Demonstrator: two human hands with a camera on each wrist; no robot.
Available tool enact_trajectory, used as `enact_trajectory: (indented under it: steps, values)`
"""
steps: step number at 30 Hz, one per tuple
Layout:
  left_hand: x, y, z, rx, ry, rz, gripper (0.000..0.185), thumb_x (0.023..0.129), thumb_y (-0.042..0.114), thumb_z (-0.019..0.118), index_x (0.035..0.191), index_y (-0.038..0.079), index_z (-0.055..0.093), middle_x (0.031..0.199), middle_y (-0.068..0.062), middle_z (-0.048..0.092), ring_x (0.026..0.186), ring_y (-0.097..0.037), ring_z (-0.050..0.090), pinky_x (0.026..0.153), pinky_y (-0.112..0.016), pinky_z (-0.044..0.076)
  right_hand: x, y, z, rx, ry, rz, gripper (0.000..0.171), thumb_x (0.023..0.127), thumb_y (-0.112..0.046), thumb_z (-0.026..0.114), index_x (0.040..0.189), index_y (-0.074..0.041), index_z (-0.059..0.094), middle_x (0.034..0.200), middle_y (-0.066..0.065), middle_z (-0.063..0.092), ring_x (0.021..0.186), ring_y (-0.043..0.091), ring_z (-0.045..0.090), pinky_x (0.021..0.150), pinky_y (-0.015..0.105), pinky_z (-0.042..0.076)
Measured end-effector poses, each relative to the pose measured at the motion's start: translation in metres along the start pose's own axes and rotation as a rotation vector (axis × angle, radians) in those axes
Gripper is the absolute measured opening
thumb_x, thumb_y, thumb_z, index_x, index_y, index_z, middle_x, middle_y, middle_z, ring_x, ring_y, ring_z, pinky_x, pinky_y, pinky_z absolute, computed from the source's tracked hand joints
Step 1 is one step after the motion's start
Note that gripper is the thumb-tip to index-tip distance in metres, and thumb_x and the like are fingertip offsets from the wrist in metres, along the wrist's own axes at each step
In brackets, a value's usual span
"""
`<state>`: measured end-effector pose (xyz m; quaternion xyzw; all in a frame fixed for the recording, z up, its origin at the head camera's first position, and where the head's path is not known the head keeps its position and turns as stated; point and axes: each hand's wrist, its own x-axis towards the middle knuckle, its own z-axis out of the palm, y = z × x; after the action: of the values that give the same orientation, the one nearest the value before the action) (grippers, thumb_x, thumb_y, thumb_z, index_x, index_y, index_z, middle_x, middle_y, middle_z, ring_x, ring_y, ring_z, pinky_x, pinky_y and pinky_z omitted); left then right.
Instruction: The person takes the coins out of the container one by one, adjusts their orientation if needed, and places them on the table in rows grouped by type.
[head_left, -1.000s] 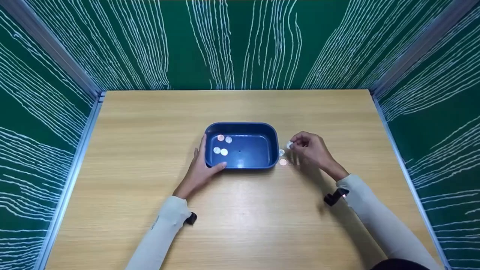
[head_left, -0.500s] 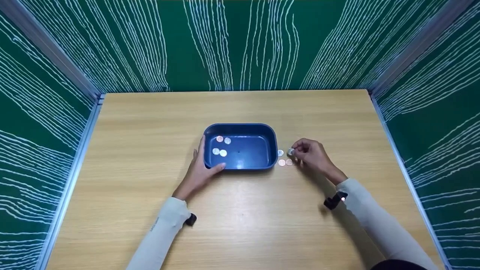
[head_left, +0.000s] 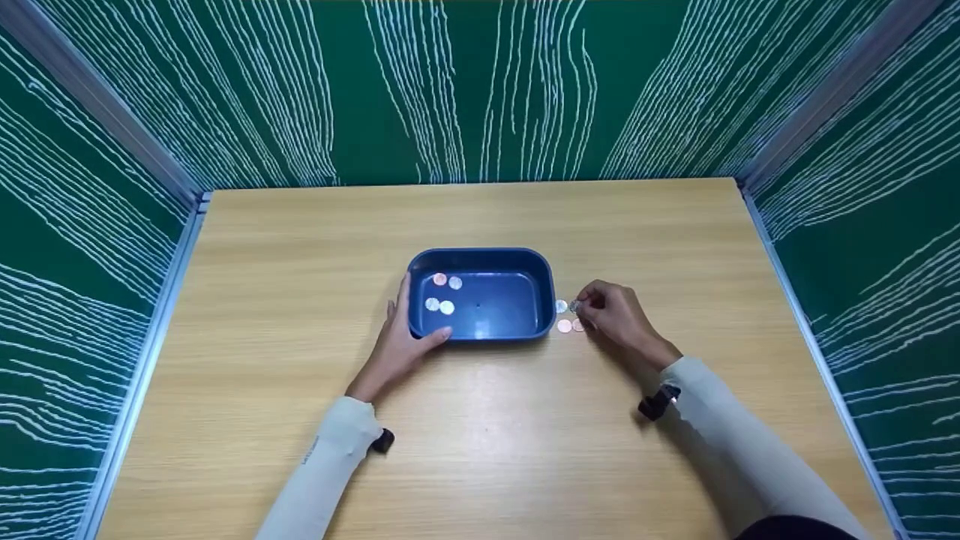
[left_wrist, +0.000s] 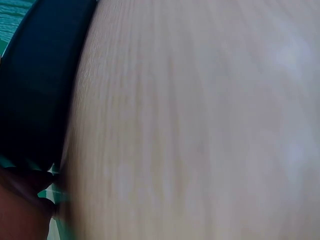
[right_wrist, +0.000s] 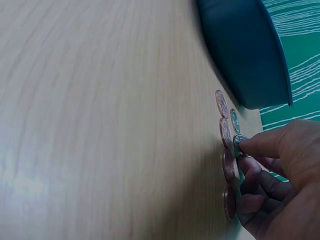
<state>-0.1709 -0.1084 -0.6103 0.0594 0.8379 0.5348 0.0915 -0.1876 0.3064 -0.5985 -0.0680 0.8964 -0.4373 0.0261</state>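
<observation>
A dark blue tray (head_left: 480, 256) sits mid-table with several coins (head_left: 442, 292) in its left half. My left hand (head_left: 400, 335) grips the tray's left front corner, thumb along the front wall. Just right of the tray, my right hand (head_left: 609, 313) pinches a silver coin (head_left: 574, 306) (right_wrist: 240, 140) between thumb and forefinger, low over the table. Beside it lie another silver coin (head_left: 561, 305) (right_wrist: 234, 120) and copper coins (head_left: 565, 325) (right_wrist: 221, 103). In the left wrist view only the tray's wall (left_wrist: 35, 85) and blurred tabletop show.
The wooden table (head_left: 480, 450) is walled on three sides by green panels with white lines (head_left: 480, 90). More copper coins (right_wrist: 229, 166) lie under my right fingers. A black wrist camera mount (head_left: 657, 402) sits on the right sleeve.
My right hand has come down and leftward with the silver coin, from above the loose coins to just beside the tray. The left hand and the tray have stayed put.
</observation>
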Motion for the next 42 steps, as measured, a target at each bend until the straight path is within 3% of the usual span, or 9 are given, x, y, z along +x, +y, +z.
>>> enact_trajectory:
  steps: [7, 14, 20, 24, 32, 42]
  values:
    - [0.001, 0.000, 0.000, 0.007, 0.004, 0.029, 0.124, 0.093, 0.047, 0.087, 0.179, 0.032, -0.001, 0.185, -0.009, 0.011, 0.168, -0.049, 0.006, 0.136, -0.061, 0.003, 0.001, 0.000, 0.001, -0.032, 0.013, -0.003, 0.005, 0.096, 0.007, 0.073, 0.100, 0.004, 0.075, 0.086, 0.011, 0.073, 0.071, 0.014, 0.066, 0.062, 0.018, 0.051]
    - [0.002, -0.001, 0.001, 0.003, 0.004, 0.026, 0.122, 0.094, 0.045, 0.086, 0.179, 0.035, -0.001, 0.186, -0.008, 0.009, 0.168, -0.049, 0.002, 0.134, -0.065, 0.003, 0.002, -0.003, -0.005, -0.047, 0.003, 0.010, 0.006, 0.098, 0.005, 0.074, 0.103, 0.003, 0.077, 0.092, 0.014, 0.074, 0.077, 0.019, 0.067, 0.066, 0.018, 0.051]
    - [0.001, 0.000, 0.001, 0.012, 0.002, 0.018, 0.123, 0.094, 0.046, 0.087, 0.179, 0.035, -0.002, 0.186, -0.008, 0.008, 0.167, -0.051, 0.001, 0.133, -0.069, 0.006, 0.003, -0.009, -0.014, 0.017, 0.006, 0.005, 0.010, 0.100, 0.003, 0.075, 0.110, 0.004, 0.077, 0.099, 0.017, 0.077, 0.081, 0.019, 0.065, 0.063, 0.017, 0.049]
    - [0.000, 0.001, 0.001, 0.007, -0.002, 0.015, 0.122, 0.095, 0.045, 0.086, 0.179, 0.035, -0.002, 0.186, -0.008, 0.007, 0.168, -0.051, -0.001, 0.133, -0.069, 0.006, 0.005, -0.018, -0.020, 0.063, 0.001, -0.013, 0.013, 0.100, 0.000, 0.076, 0.112, 0.005, 0.077, 0.097, 0.019, 0.077, 0.079, 0.019, 0.066, 0.061, 0.017, 0.049]
    - [-0.001, 0.002, -0.001, 0.012, 0.006, 0.040, 0.124, 0.093, 0.050, 0.086, 0.179, 0.030, 0.000, 0.185, -0.013, 0.012, 0.167, -0.051, 0.004, 0.135, -0.064, 0.005, 0.009, -0.045, -0.023, 0.087, -0.036, -0.057, 0.013, 0.102, -0.006, 0.078, 0.114, 0.000, 0.079, 0.102, 0.012, 0.077, 0.086, 0.024, 0.067, 0.074, 0.020, 0.054]
    - [-0.001, 0.002, 0.000, 0.005, 0.008, 0.030, 0.123, 0.093, 0.046, 0.087, 0.179, 0.030, 0.001, 0.185, -0.014, 0.011, 0.167, -0.052, 0.003, 0.134, -0.066, 0.006, 0.020, -0.072, -0.010, 0.097, -0.097, -0.145, 0.017, 0.102, -0.004, 0.078, 0.117, 0.003, 0.080, 0.105, 0.013, 0.078, 0.090, 0.025, 0.066, 0.078, 0.025, 0.055]
